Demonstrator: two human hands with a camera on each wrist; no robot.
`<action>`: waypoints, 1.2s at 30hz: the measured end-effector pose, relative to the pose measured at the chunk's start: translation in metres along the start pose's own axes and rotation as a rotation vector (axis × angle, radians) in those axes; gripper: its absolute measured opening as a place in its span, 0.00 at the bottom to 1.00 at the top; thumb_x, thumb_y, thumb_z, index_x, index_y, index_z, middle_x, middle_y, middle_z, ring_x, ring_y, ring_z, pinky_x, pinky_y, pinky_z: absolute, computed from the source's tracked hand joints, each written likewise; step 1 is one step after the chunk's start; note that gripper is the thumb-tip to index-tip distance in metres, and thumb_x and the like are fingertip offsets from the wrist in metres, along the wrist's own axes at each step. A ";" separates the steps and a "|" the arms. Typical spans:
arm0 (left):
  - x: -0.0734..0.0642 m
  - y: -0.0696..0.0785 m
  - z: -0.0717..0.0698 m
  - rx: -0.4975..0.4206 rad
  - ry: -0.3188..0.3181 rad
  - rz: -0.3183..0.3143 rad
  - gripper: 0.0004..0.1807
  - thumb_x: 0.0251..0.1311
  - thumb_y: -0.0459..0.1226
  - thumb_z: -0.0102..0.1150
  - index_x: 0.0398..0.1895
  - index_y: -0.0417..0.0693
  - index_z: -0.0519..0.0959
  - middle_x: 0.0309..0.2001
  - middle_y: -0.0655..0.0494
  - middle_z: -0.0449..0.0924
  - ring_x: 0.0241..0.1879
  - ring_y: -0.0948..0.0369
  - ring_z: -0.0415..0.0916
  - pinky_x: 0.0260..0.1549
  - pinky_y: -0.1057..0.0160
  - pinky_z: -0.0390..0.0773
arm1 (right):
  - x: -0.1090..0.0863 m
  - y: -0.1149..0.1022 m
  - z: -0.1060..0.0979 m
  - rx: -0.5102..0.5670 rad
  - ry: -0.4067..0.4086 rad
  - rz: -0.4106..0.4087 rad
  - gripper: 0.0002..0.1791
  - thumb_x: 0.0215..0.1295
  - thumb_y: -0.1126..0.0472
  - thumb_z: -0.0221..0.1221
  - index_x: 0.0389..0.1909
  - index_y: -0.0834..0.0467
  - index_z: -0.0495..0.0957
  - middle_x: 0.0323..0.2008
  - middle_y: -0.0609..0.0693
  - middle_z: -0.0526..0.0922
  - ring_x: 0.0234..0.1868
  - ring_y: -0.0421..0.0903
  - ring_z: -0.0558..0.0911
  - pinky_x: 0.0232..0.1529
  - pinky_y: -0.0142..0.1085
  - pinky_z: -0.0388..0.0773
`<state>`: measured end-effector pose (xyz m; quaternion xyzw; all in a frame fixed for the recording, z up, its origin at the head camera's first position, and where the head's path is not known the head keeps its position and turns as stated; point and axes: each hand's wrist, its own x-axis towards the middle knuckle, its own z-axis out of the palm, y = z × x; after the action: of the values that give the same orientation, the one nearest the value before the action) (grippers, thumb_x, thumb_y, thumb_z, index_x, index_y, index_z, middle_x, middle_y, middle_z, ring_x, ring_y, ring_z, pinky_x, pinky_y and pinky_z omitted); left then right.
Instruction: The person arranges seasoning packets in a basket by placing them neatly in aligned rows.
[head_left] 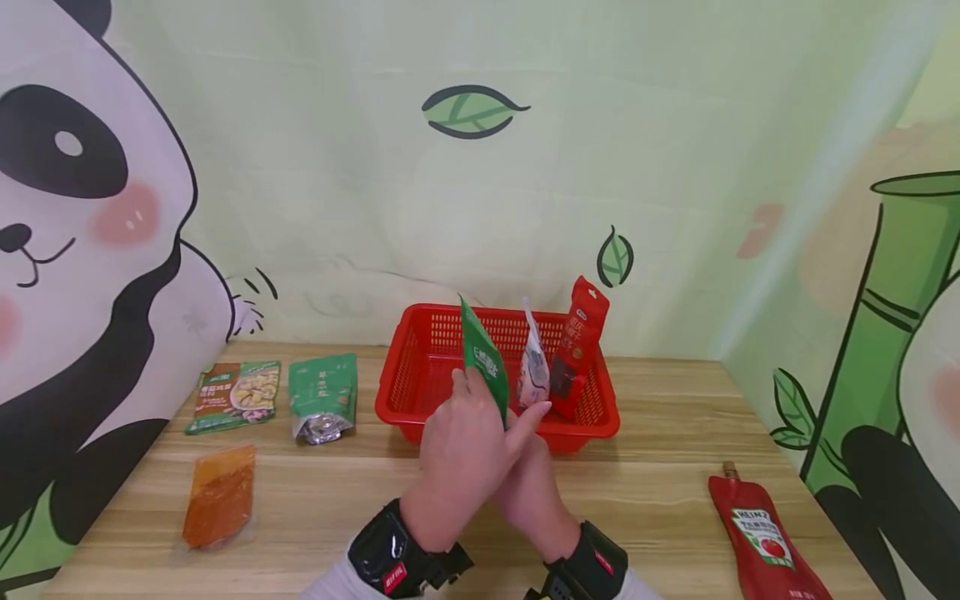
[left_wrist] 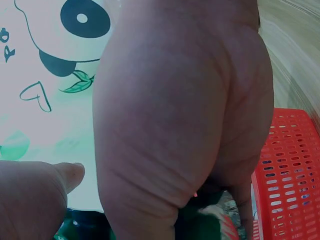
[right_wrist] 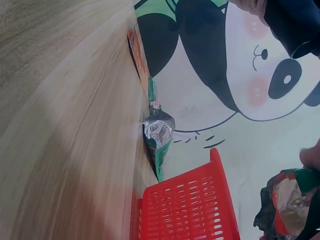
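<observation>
Packet (head_left: 483,354), green, gripped by left hand (head_left: 463,440), red basket (head_left: 585,432), right hand (head_left: 531,487) beside, grip unclear

So the thing in your hands is a flat green packet (head_left: 483,354) with white lettering on its face. You've got it pinched in your left hand (head_left: 461,442), with your right hand (head_left: 534,492) tucked in just below, and your hands hide the bottom of it. It's roughly upright, turned almost edge-on to your head cam, top corner leaning left. In that view it overlaps the red basket (head_left: 581,431); can't tell if any of it is inside. Your right wrist cam only catches part of it, with red and shiny patches.
</observation>
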<state>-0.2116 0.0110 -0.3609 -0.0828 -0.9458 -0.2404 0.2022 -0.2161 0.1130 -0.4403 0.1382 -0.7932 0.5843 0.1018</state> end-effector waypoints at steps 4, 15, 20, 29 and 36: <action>0.002 -0.003 -0.001 -0.009 0.005 0.009 0.50 0.60 0.69 0.57 0.61 0.29 0.73 0.54 0.33 0.84 0.30 0.46 0.87 0.28 0.60 0.86 | -0.001 0.000 0.001 -0.065 -0.017 -0.051 0.12 0.63 0.72 0.65 0.47 0.60 0.80 0.34 0.50 0.82 0.39 0.35 0.79 0.46 0.29 0.79; 0.002 -0.016 -0.005 -0.050 0.077 0.074 0.28 0.62 0.48 0.70 0.53 0.36 0.74 0.35 0.46 0.84 0.26 0.53 0.86 0.27 0.62 0.86 | -0.003 -0.007 -0.004 -0.194 -0.122 -0.067 0.40 0.53 0.58 0.77 0.67 0.50 0.71 0.58 0.43 0.82 0.60 0.42 0.81 0.63 0.43 0.79; 0.002 -0.026 -0.005 -0.096 0.117 0.134 0.19 0.64 0.41 0.69 0.48 0.37 0.76 0.30 0.48 0.84 0.24 0.55 0.85 0.24 0.67 0.83 | 0.001 -0.008 -0.009 -0.225 -0.157 -0.148 0.46 0.50 0.53 0.79 0.70 0.35 0.68 0.65 0.31 0.76 0.67 0.38 0.74 0.68 0.49 0.74; 0.003 -0.040 -0.005 0.008 0.040 0.130 0.21 0.57 0.38 0.74 0.47 0.35 0.78 0.29 0.46 0.86 0.26 0.53 0.87 0.29 0.60 0.87 | 0.010 -0.011 -0.029 -0.420 -0.194 -0.081 0.48 0.51 0.48 0.78 0.73 0.30 0.66 0.73 0.43 0.69 0.73 0.50 0.69 0.63 0.52 0.79; 0.006 -0.045 -0.006 -0.053 0.032 0.141 0.18 0.57 0.37 0.74 0.42 0.35 0.78 0.26 0.47 0.84 0.22 0.54 0.84 0.27 0.59 0.87 | 0.023 -0.006 -0.053 -0.633 -0.180 -0.118 0.37 0.52 0.47 0.78 0.66 0.44 0.79 0.69 0.48 0.74 0.70 0.50 0.72 0.54 0.46 0.85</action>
<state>-0.2263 -0.0308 -0.3728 -0.1509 -0.9275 -0.2519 0.2315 -0.2356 0.1597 -0.4122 0.1965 -0.9318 0.2874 0.1028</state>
